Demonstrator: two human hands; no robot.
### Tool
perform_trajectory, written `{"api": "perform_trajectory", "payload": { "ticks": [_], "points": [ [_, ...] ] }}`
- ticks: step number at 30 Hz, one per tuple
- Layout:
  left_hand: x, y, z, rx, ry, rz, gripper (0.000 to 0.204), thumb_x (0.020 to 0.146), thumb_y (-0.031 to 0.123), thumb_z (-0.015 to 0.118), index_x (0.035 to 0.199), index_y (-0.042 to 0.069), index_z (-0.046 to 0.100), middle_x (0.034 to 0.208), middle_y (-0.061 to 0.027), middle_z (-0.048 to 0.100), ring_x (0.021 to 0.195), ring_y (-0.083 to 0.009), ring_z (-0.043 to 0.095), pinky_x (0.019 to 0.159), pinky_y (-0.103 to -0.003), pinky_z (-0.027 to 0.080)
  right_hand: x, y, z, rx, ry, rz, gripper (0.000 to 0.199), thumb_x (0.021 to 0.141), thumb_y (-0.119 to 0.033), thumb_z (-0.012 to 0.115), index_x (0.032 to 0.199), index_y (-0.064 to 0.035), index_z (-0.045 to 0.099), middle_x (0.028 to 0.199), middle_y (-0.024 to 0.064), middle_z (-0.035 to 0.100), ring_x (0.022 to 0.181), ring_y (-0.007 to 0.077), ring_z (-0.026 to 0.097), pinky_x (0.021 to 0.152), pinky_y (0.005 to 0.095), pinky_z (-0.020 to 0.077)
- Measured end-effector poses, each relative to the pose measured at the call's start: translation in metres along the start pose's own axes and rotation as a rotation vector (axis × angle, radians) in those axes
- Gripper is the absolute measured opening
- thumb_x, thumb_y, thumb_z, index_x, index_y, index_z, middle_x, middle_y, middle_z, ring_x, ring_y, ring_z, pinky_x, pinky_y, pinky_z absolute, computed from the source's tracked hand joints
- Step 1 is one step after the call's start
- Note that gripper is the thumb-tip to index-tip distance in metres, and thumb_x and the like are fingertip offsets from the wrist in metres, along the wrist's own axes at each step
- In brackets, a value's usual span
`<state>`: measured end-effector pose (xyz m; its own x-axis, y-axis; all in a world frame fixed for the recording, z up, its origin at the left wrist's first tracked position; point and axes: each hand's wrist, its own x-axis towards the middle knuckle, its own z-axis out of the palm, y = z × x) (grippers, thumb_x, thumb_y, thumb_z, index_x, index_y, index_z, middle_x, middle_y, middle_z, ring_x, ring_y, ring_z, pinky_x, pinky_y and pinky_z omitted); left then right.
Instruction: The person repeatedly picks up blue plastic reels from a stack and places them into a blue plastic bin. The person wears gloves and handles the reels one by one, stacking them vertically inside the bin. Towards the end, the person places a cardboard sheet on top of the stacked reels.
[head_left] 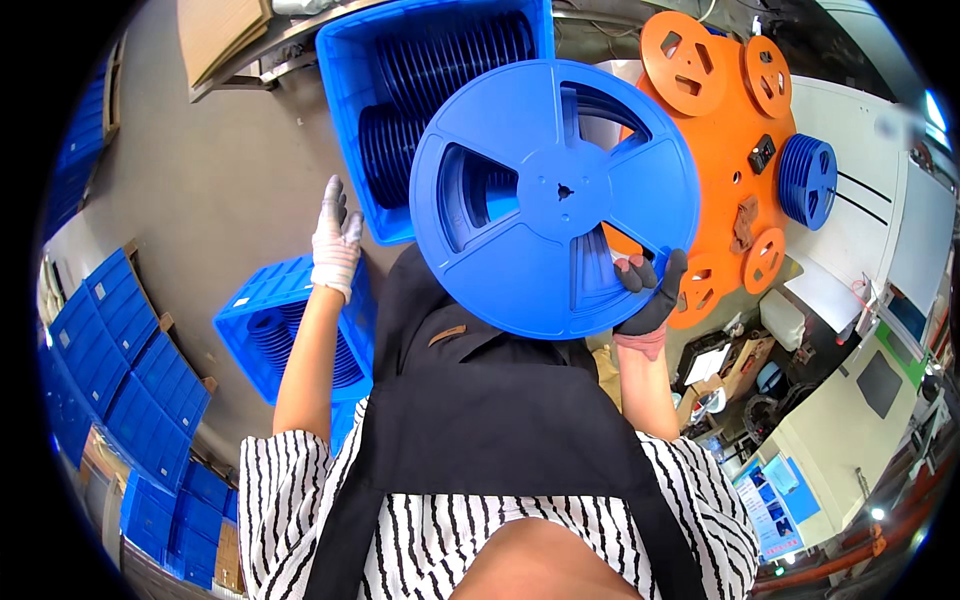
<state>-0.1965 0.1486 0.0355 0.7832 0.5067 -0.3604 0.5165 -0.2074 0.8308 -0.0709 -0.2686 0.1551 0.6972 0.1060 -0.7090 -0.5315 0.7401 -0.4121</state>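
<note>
In the head view, a stack of large blue reels (590, 180) stood in front of the person's black apron (480, 430), its lower edge overlapping it, its broad face turned up toward the camera. The right hand (648, 290), in a dark-palmed glove, held the stack at its lower right edge: fingertips showed at a cut-out, and the thumb lay at the rim. How deep the fingers reached could not be told. The left hand (338, 240) was empty, fingers stretched out, well apart from the stack and just above the lower blue bin (235, 325). The upper blue bin (343, 110), full of reels, lay partly behind the stack.

With one hand bearing the load off-centre, tilting looked the likeliest fault. A sound hold probably called for the left hand under the opposite rim, the layers kept aligned, and clearance from the orange table (722, 140) on the right.
</note>
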Motion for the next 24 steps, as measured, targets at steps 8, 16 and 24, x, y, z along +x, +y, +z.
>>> {"api": "perform_trajectory", "payload": {
  "ticks": [8,16,24],
  "points": [
    [-0.032,0.098,-0.025,0.386,0.095,0.69,0.064,0.084,0.005,0.063,0.143,0.005,0.04,0.144,-0.0188,0.044,0.132,-0.0409,0.042,0.109,-0.044,0.038,-0.028,0.015,0.038,-0.129,-0.15,-0.092,0.041,0.095,-0.046,0.053,0.105,-0.0067,0.058,0.067,0.0033,0.056,0.056,0.018,0.05,0.062,0.0285,0.0471],
    [-0.074,0.23,0.07,0.521,-0.292,0.993,0.064,0.086,0.045,0.058,0.137,0.008,0.049,0.146,-0.0155,0.043,0.139,-0.03,0.037,0.117,-0.053,0.018,-0.073,0.053,0.077,-0.277,-0.124,-0.149,0.033,0.098,-0.04,0.052,0.098,-0.0069,0.054,0.059,0.001,0.038,0.051,0.0151,0.037,0.051,0.0277,0.0366],
    [-0.084,0.185,0.048,0.658,-0.411,1.064,0.064,0.079,0.038,0.065,0.136,0.013,0.05,0.142,-0.0108,0.047,0.134,-0.029,0.041,0.113,-0.056,0.024,-0.065,0.046,0.042,-0.304,-0.297,-0.134,0.047,0.093,-0.048,0.056,0.105,-0.0028,0.055,0.063,-0.0003,0.045,0.055,0.0131,0.043,0.053,0.0234,0.0357]
  ]
}}
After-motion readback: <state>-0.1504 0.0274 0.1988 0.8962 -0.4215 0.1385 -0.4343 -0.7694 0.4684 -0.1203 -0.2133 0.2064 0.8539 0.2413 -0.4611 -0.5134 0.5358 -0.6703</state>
